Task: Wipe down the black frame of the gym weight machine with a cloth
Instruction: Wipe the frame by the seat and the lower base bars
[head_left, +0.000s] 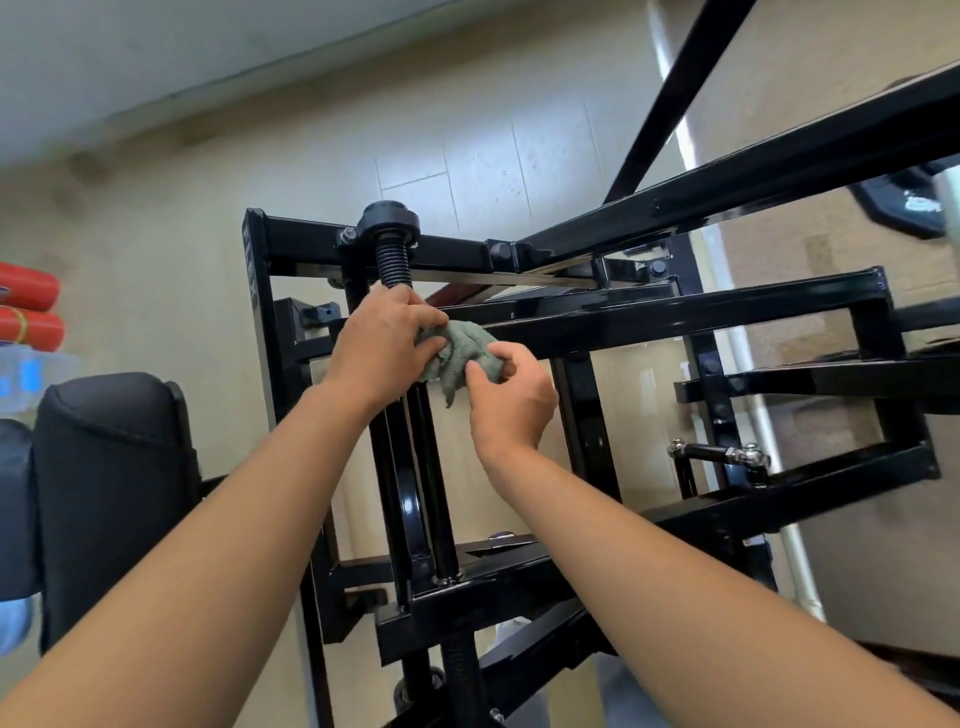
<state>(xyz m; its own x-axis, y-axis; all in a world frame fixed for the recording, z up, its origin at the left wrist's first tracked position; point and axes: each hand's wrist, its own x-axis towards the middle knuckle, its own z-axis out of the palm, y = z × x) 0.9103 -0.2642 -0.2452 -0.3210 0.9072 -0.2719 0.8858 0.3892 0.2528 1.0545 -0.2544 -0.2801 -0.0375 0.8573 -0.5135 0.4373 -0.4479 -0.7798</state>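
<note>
so both hands are bunching the green cloth (460, 353) against the black frame (649, 317) (mid-wipe, i'd guess). left hand (382, 345) and right hand (511, 395) each pinch it; next it probably needs sliding along the bar.

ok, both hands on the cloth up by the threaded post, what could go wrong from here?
1. The cloth is bunched between the left hand and right hand, with a loose tail hanging. It could snag on the threaded post just above.
2. Both hands sit among close bars of the black frame, so fingers could get pinched if a part shifts.
</note>
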